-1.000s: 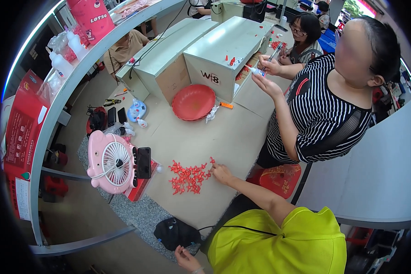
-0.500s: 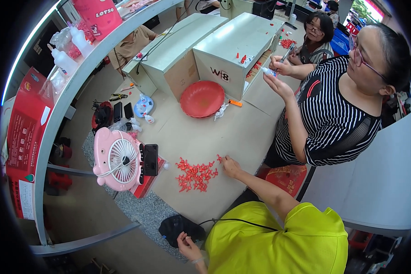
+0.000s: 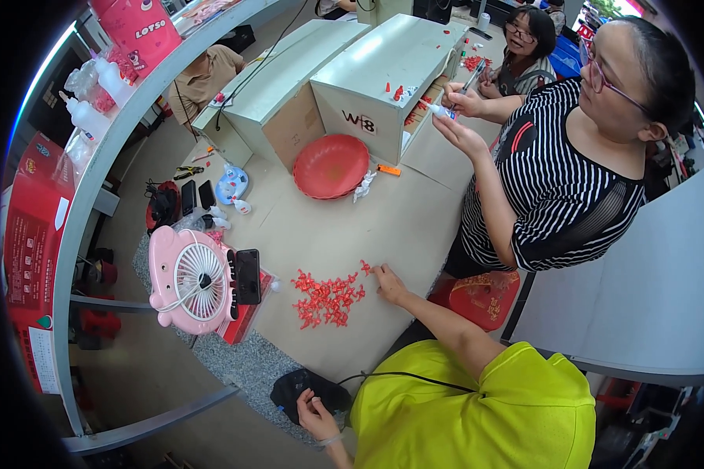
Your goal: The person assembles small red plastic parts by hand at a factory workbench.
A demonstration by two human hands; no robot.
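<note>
On the brown table surface lies a loose spread of small red plastic pieces (image 3: 328,300). A single red piece (image 3: 365,267) sits at its right edge, by the fingertips of my right hand (image 3: 390,286). That hand rests low on the table, fingers stretched out, nothing visibly held. My left hand (image 3: 317,417) is near the table's front edge beside a black cloth pouch (image 3: 296,392); its fingers are loosely curled and apart, with nothing seen in them. A black cable (image 3: 403,377) runs from the pouch across my yellow-green shirt.
A pink fan (image 3: 199,273) with a phone (image 3: 248,277) leaning on it stands left. Beyond are a red bowl (image 3: 331,166), an orange utility knife (image 3: 389,170) and white cabinets (image 3: 375,78). At right, a co-worker in stripes (image 3: 555,180) holds a small white bottle (image 3: 443,112).
The whole view has shifted slightly to the right. My right fingertips have drawn back a little from the single red piece. My left hand stays by the pouch.
</note>
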